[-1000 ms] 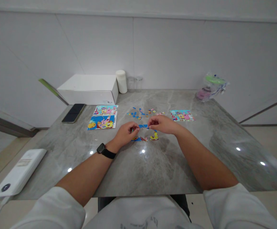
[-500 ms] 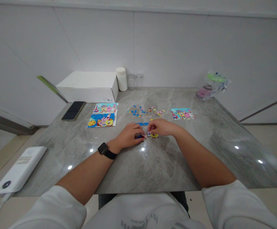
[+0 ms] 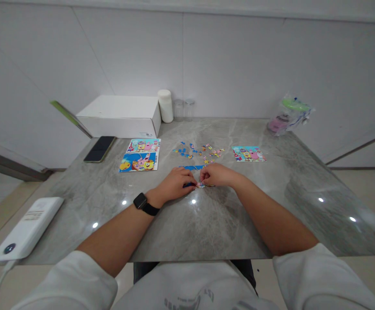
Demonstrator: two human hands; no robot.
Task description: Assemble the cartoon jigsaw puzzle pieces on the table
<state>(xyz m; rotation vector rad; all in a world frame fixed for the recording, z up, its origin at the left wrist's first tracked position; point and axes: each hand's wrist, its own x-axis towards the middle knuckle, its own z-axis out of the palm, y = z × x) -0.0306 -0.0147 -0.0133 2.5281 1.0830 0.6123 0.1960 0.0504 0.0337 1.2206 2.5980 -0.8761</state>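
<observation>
My left hand (image 3: 179, 183) lies palm down on the near left part of a partly joined jigsaw puzzle (image 3: 194, 167), its fingers stretched out. My right hand (image 3: 218, 175) is beside it on the puzzle's right part, thumb and fingertips pinched at a small puzzle piece (image 3: 202, 185), touching the joined part. Both hands hide much of the puzzle; its blue upper strip shows above them. Behind it lie several loose blue pieces (image 3: 183, 151) and several yellow and pink pieces (image 3: 210, 151).
Cartoon picture cards (image 3: 138, 162) lie on the left and a smaller picture card (image 3: 249, 153) on the right. A phone (image 3: 100, 149), white box (image 3: 119, 116), white bottle (image 3: 165, 106), two glass jars (image 3: 184, 110), bagged container (image 3: 289, 115) and white power bank (image 3: 27, 228) surround them on the grey table (image 3: 232, 228).
My right hand has shifted slightly down and closer to my left hand, covering more of the puzzle's yellow part. My left hand stays in place.
</observation>
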